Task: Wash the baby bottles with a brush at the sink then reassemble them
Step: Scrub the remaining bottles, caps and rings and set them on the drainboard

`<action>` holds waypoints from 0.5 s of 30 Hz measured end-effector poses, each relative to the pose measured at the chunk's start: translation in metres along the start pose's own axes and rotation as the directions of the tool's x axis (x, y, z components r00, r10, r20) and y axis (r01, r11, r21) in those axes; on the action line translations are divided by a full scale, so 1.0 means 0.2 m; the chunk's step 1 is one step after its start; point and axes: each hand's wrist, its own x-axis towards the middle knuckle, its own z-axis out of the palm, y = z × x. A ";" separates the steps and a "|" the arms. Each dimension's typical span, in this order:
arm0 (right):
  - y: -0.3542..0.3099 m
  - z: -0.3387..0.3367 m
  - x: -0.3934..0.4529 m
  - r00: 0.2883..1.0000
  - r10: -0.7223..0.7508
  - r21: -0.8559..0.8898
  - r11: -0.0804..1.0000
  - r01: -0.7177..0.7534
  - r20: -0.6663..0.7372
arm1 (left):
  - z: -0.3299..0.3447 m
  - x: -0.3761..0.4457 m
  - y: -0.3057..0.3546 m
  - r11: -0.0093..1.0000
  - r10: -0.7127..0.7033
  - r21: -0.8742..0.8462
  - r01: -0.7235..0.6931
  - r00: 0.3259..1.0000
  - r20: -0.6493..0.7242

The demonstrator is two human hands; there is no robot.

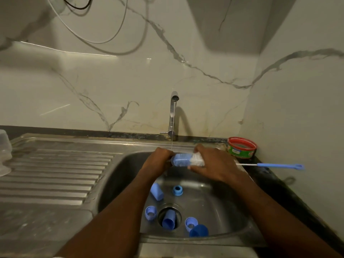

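Over the steel sink (232,216), both my hands hold a bottle brush under a thin stream of water. My left hand (158,162) grips the tip end of the blue-and-white bristle head (183,159). My right hand (214,165) curls round the white end of the bristles, and the wire and blue handle (279,166) stick out to the right. I cannot tell whether a clear bottle surrounds the bristles. Several blue bottle parts lie in the basin: a cap (157,191), a ring (177,190), a collar (150,212), a cap (169,219) in the drain and a dome cap (199,230).
The tap (173,116) stands behind the basin and is running. Clear plastic bottle pieces (4,151) stand at the far left of the ribbed drainboard (55,174). A red-rimmed green tub (242,148) sits at the back right corner by the wall.
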 end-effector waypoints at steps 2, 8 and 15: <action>-0.02 0.01 0.00 0.989 -0.149 -0.211 0.967 0.145 -0.002 | 0.01 -0.01 -0.04 1.000 -0.029 -0.007 0.029 0.999 0.033; -0.12 0.10 0.07 0.996 0.085 -0.216 0.973 -0.079 0.017 | 0.01 -0.01 -0.09 0.997 -0.034 0.071 0.039 0.997 -0.074; -0.09 -0.03 0.06 0.928 0.304 0.263 0.897 -0.354 0.214 | 0.05 0.06 0.01 0.995 -0.023 0.096 0.032 0.995 -0.092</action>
